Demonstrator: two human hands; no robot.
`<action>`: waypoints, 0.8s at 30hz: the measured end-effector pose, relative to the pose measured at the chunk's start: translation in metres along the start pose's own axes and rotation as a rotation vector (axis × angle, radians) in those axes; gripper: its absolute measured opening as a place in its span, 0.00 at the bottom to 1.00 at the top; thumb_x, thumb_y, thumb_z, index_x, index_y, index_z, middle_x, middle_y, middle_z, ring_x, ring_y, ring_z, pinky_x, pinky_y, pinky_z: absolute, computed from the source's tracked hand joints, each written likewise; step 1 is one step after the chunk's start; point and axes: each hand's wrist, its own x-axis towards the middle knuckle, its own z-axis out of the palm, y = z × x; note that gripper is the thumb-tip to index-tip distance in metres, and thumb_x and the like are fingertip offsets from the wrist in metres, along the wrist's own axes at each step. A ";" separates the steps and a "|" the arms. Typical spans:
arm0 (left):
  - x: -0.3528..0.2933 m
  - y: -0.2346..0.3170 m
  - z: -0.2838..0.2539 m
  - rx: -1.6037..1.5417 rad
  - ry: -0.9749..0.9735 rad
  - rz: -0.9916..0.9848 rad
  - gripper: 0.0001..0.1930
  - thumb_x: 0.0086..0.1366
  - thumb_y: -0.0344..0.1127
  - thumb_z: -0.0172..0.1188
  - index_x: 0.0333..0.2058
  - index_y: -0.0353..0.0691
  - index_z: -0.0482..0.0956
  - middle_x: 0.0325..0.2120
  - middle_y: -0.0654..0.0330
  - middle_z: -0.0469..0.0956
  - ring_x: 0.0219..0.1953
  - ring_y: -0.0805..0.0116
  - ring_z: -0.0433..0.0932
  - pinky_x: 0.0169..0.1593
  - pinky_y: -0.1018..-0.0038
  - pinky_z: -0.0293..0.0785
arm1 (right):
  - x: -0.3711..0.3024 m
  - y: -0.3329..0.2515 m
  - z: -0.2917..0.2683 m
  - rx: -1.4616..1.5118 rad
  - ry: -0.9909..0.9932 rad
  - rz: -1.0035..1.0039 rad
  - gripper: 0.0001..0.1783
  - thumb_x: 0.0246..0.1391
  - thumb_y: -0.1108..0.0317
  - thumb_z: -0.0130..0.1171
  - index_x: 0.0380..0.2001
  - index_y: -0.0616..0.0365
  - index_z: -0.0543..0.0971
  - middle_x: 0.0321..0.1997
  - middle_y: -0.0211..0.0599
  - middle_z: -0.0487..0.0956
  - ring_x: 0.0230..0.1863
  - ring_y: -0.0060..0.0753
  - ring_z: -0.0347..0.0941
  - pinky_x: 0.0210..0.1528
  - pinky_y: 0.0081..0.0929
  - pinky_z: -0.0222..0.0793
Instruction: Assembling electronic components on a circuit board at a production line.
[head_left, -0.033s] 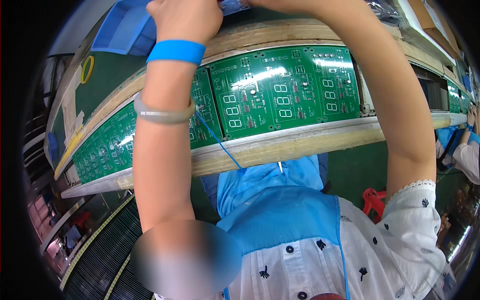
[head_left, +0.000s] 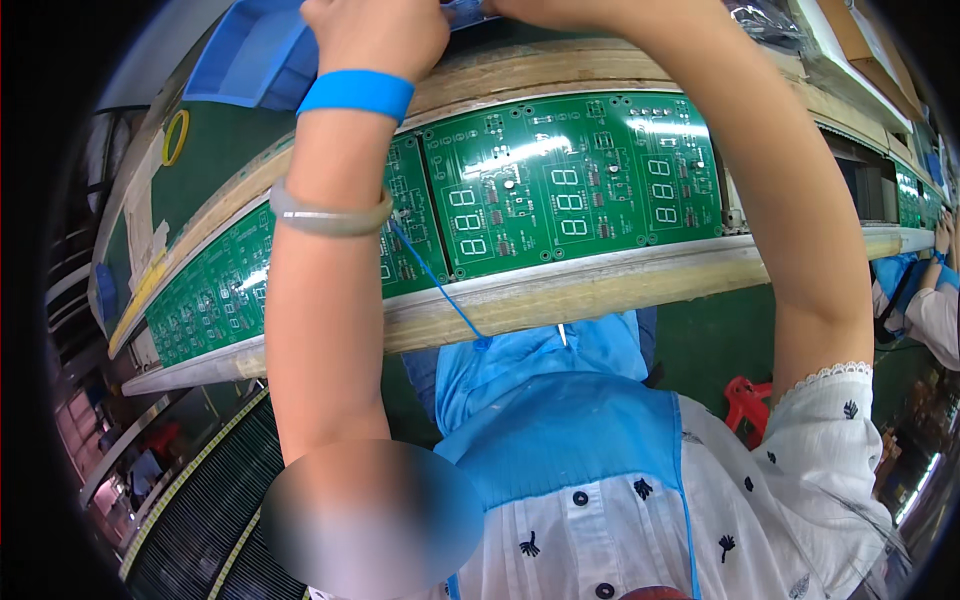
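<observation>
Both my arms reach forward over a line of green circuit boards. My left hand [head_left: 385, 35] is at the top edge, with a blue band at its wrist and a pale bangle on the forearm. Its fingers are cut off or hidden. Only the base of my right hand [head_left: 545, 8] shows at the same edge, its fingers out of sight. Between the hands shows a bit of a blue bin [head_left: 465, 14]; whether either hand touches it I cannot tell. Below them lies a green circuit board [head_left: 525, 215] with white-outlined digit shapes and small parts. A blue cord [head_left: 437, 283] hangs from near my left forearm.
Left of my left hand stands a blue plastic bin [head_left: 255, 60]; near it is a yellow ring [head_left: 175, 138]. A pale rail [head_left: 560, 280] runs along the boards' near side. Black slotted racks [head_left: 205, 500] stand at lower left. Another person's arm [head_left: 932, 265] shows at far right.
My left hand and forearm have shifted slightly up and to the right, bangle included. The circuit boards sit very slightly further right.
</observation>
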 end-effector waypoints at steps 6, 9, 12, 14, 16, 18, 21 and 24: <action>0.007 0.000 0.004 0.072 -0.112 -0.078 0.05 0.58 0.37 0.63 0.29 0.50 0.88 0.31 0.56 0.85 0.44 0.51 0.79 0.47 0.48 0.64 | 0.024 -0.018 0.020 -0.302 -0.062 0.042 0.09 0.52 0.64 0.61 0.32 0.50 0.88 0.40 0.39 0.85 0.57 0.47 0.72 0.58 0.62 0.60; 0.009 -0.016 0.018 0.063 -0.132 -0.120 0.06 0.58 0.36 0.61 0.29 0.50 0.88 0.31 0.55 0.85 0.44 0.51 0.80 0.48 0.47 0.65 | 0.027 -0.022 0.022 -0.242 -0.031 0.037 0.09 0.52 0.64 0.61 0.31 0.49 0.88 0.38 0.38 0.85 0.55 0.46 0.72 0.54 0.58 0.60; 0.013 -0.030 0.039 0.024 0.023 -0.063 0.07 0.59 0.34 0.59 0.29 0.49 0.87 0.31 0.55 0.85 0.43 0.51 0.80 0.48 0.47 0.65 | 0.025 -0.020 0.018 -0.242 -0.014 0.046 0.09 0.52 0.64 0.60 0.30 0.49 0.88 0.36 0.37 0.85 0.53 0.45 0.72 0.51 0.55 0.59; 0.009 -0.007 0.017 0.040 0.000 -0.093 0.08 0.59 0.33 0.58 0.29 0.47 0.87 0.30 0.54 0.84 0.42 0.51 0.80 0.48 0.48 0.65 | 0.024 -0.015 0.025 -0.260 -0.003 0.054 0.09 0.53 0.64 0.60 0.29 0.49 0.88 0.35 0.36 0.85 0.52 0.45 0.72 0.50 0.53 0.59; 0.010 -0.005 0.021 0.020 0.033 -0.074 0.08 0.59 0.33 0.57 0.28 0.47 0.86 0.30 0.54 0.84 0.41 0.51 0.80 0.47 0.49 0.65 | 0.021 -0.010 0.029 -0.294 0.084 0.035 0.09 0.52 0.64 0.59 0.28 0.50 0.88 0.34 0.37 0.84 0.52 0.46 0.72 0.50 0.54 0.59; 0.008 -0.008 0.021 0.026 0.060 -0.069 0.08 0.59 0.32 0.56 0.28 0.46 0.86 0.30 0.54 0.84 0.40 0.51 0.80 0.47 0.49 0.65 | 0.021 -0.008 0.040 -0.300 0.152 0.000 0.09 0.52 0.64 0.59 0.27 0.51 0.87 0.34 0.37 0.84 0.51 0.45 0.72 0.50 0.54 0.59; 0.002 -0.013 0.013 0.089 0.104 -0.037 0.09 0.60 0.31 0.55 0.28 0.47 0.85 0.30 0.54 0.84 0.39 0.51 0.80 0.46 0.49 0.65 | 0.020 -0.013 0.022 -0.169 0.113 -0.032 0.09 0.51 0.65 0.59 0.26 0.53 0.87 0.33 0.38 0.84 0.50 0.45 0.73 0.50 0.54 0.60; -0.001 -0.001 -0.003 0.139 0.209 -0.006 0.09 0.60 0.31 0.55 0.28 0.46 0.85 0.29 0.54 0.84 0.39 0.51 0.80 0.45 0.51 0.65 | 0.023 -0.011 0.029 -0.213 0.062 -0.015 0.08 0.50 0.66 0.59 0.26 0.53 0.87 0.32 0.38 0.84 0.48 0.44 0.74 0.50 0.54 0.60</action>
